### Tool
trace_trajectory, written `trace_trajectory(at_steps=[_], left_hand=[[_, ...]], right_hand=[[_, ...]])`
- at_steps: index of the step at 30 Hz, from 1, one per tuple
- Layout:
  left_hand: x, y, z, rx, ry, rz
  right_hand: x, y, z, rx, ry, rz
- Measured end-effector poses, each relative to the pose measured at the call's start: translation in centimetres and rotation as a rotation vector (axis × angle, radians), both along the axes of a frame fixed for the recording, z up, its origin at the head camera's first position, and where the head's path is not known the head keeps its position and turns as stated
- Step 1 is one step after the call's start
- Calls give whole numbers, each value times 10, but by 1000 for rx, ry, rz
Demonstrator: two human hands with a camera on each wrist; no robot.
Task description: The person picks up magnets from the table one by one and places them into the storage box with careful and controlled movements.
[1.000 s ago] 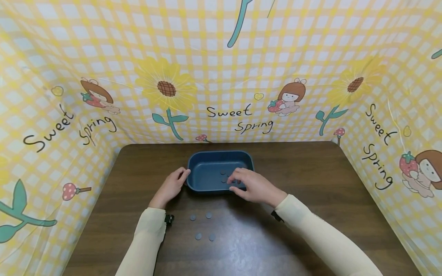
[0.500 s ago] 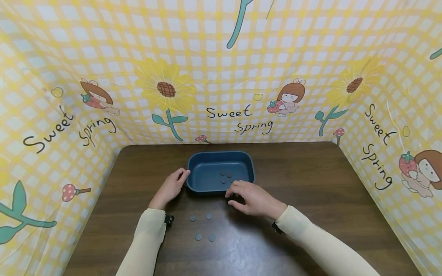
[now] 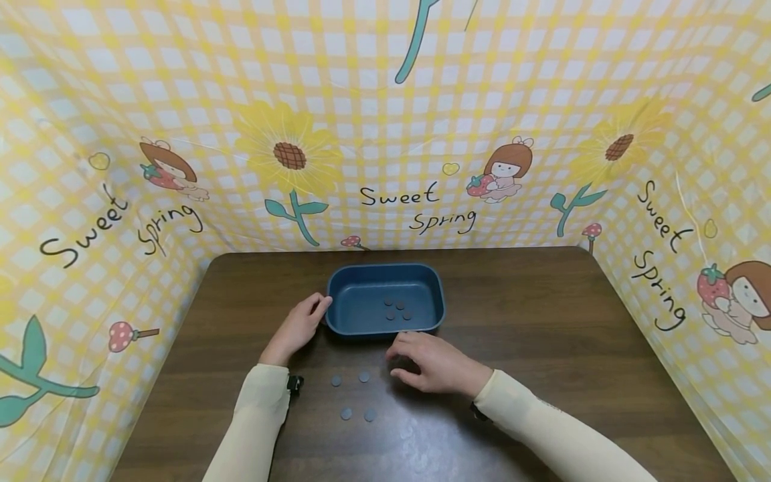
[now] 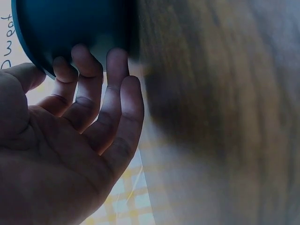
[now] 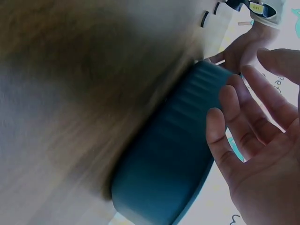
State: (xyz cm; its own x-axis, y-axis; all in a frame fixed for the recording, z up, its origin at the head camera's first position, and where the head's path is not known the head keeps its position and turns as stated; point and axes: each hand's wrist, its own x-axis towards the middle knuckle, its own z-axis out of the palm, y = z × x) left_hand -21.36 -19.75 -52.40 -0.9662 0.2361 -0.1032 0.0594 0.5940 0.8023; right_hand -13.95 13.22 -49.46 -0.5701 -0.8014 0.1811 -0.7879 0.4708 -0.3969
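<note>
The left hand [image 3: 298,325] gripped the left end of a dark blue rectangular tray with rounded corners [image 3: 355,301], thumb at the rim and fingertips curled against the outer wall. The right hand [image 3: 436,365] hung just in front of the tray, above the brown wood-grained table [image 3: 518,301], its fingers loosely bent and its thumb apart from them. Four small round grey discs [image 3: 390,316] lay inside the tray, right of its middle; four more discs [image 3: 364,377] lay on the table, two by two, left of the right hand. Yellow-and-white checked cloth [image 3: 385,134] rose behind
</note>
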Motion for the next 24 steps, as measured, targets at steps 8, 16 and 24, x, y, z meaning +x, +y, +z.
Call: trace_trajectory(at_steps=[8,16,24], left_hand=[[0,1,1,-15,4,6],[0,1,1,-16,10,3],[0,1,1,-22,10,4]], right_hand=[[6,-7,-12,-4,40,69],[14,-17,-20,103,-19,80],[18,-26,-26,142,-5,141]])
